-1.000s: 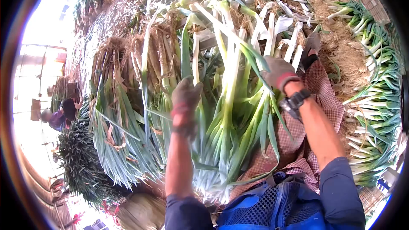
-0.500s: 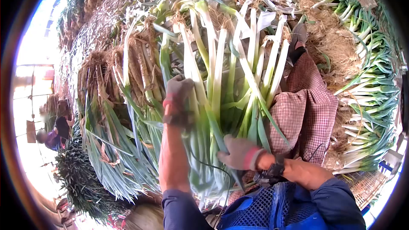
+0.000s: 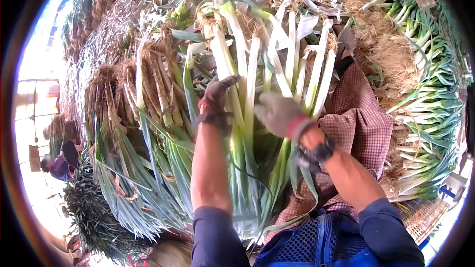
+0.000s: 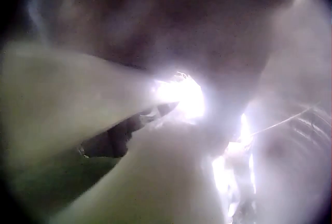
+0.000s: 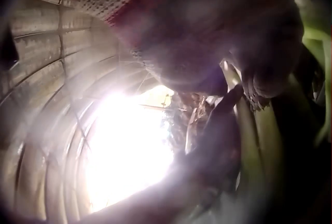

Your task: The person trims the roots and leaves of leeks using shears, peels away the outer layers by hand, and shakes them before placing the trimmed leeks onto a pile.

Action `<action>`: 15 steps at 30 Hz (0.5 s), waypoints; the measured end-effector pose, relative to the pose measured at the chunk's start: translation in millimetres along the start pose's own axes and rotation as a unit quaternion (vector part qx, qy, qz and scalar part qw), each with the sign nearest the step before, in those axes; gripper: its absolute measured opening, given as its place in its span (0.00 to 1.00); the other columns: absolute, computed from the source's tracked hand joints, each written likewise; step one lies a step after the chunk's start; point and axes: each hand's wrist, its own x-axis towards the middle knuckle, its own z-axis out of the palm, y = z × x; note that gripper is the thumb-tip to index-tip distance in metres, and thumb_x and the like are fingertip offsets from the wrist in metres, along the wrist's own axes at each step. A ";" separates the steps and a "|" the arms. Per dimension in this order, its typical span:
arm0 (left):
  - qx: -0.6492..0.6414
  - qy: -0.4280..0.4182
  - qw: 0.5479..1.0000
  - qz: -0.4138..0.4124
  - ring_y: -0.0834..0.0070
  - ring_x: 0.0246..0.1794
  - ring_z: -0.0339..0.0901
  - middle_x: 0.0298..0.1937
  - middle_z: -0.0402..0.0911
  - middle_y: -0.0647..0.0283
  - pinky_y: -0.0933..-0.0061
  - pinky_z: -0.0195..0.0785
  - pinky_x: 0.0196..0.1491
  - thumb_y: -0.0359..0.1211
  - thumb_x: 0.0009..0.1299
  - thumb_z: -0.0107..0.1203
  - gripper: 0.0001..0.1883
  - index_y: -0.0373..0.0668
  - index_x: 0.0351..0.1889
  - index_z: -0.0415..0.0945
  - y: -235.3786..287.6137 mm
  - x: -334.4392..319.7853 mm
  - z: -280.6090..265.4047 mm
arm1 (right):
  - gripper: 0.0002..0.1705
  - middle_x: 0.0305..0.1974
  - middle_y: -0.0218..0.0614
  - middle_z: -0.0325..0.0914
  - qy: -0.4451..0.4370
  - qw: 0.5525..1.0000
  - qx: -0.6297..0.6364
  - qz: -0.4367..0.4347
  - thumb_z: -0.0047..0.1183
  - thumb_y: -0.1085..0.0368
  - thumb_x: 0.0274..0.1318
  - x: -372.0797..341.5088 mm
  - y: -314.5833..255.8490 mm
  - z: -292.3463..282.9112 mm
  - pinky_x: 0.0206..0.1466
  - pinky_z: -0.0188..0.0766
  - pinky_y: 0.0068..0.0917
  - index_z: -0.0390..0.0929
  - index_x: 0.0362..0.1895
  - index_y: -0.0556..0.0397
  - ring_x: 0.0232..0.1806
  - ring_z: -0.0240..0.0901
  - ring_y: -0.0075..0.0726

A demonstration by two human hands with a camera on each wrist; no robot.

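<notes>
A row of peeled leeks [image 3: 251, 81] with white shanks and green leaves lies before me, roots pointing away. My gloved left hand [image 3: 215, 96] holds a leek [image 3: 221, 49] at the left of this row, its fingers over the white shank. In the left wrist view, pale leek shanks [image 4: 171, 175] run close beneath the dark glove. To the right, my gloved right hand [image 3: 281, 114] hovers blurred over the leeks, its loosely bent fingers toward the left hand. The right wrist view has the right hand's glove [image 5: 259, 73] beside greenish stalks [image 5: 254, 141].
Unpeeled, brown-skinned leeks [image 3: 161, 86] lie to the left. Peeled leeks [image 3: 430, 123] are stacked along the right, beside cut roots [image 3: 368, 29]. Leaf scraps [image 3: 118, 24] cover the ground beyond. My checked trouser leg [image 3: 361, 128] borders the row. Another person [image 3: 59, 165] is at far left.
The right hand has swept from the shanks down to the leaves near my lap, then back up toward the left hand. The left hand has shifted slightly and stays at the leeks.
</notes>
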 end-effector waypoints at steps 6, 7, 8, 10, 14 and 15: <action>-0.035 -0.065 0.995 0.074 0.69 0.44 0.84 0.49 0.88 0.61 0.64 0.78 0.53 0.37 0.69 0.68 0.23 0.35 0.59 0.83 -36.2 34.3 -16.4 | 0.29 0.37 0.58 0.88 -0.057 0.976 0.149 0.148 0.59 0.47 0.70 71.8 3.0 3.5 0.50 0.83 0.47 0.85 0.50 0.65 0.43 0.88 0.58; -0.024 -0.072 0.993 0.089 0.69 0.44 0.84 0.50 0.88 0.61 0.65 0.78 0.53 0.36 0.69 0.68 0.23 0.35 0.60 0.82 -37.4 34.0 -17.3 | 0.29 0.37 0.58 0.88 -0.056 0.976 0.149 0.147 0.59 0.47 0.70 74.7 2.4 0.0 0.50 0.83 0.47 0.85 0.50 0.65 0.43 0.88 0.58; -0.023 -0.072 0.993 0.090 0.69 0.44 0.84 0.50 0.88 0.61 0.65 0.78 0.53 0.36 0.69 0.68 0.23 0.35 0.60 0.82 -40.6 31.2 -19.4 | 0.25 0.34 0.51 0.86 -0.057 0.977 0.133 0.154 0.61 0.48 0.71 77.7 1.9 -3.3 0.42 0.79 0.41 0.84 0.44 0.63 0.37 0.85 0.48; -0.056 -0.089 0.988 0.114 0.70 0.44 0.84 0.50 0.87 0.61 0.67 0.79 0.52 0.36 0.69 0.67 0.24 0.34 0.61 0.81 -39.9 3.6 -19.3 | 0.22 0.26 0.36 0.81 -0.063 0.978 0.104 0.168 0.64 0.52 0.71 77.9 -3.1 -7.2 0.25 0.73 0.31 0.81 0.32 0.57 0.25 0.77 0.30; -0.068 -0.083 0.985 0.134 0.74 0.43 0.83 0.47 0.87 0.65 0.72 0.77 0.50 0.37 0.68 0.68 0.25 0.34 0.60 0.80 -36.5 -48.9 -16.0 | 0.15 0.21 0.29 0.79 0.021 0.963 0.256 0.082 0.74 0.60 0.60 57.9 9.4 15.7 0.23 0.69 0.27 0.83 0.27 0.53 0.18 0.71 0.23; -0.095 -0.063 0.984 0.134 0.78 0.42 0.81 0.44 0.86 0.67 0.74 0.75 0.49 0.38 0.68 0.69 0.24 0.34 0.57 0.80 -26.1 -72.5 -4.2 | 0.13 0.21 0.28 0.80 0.012 0.948 0.313 0.058 0.75 0.62 0.58 44.6 0.8 12.7 0.24 0.68 0.26 0.84 0.28 0.53 0.18 0.71 0.21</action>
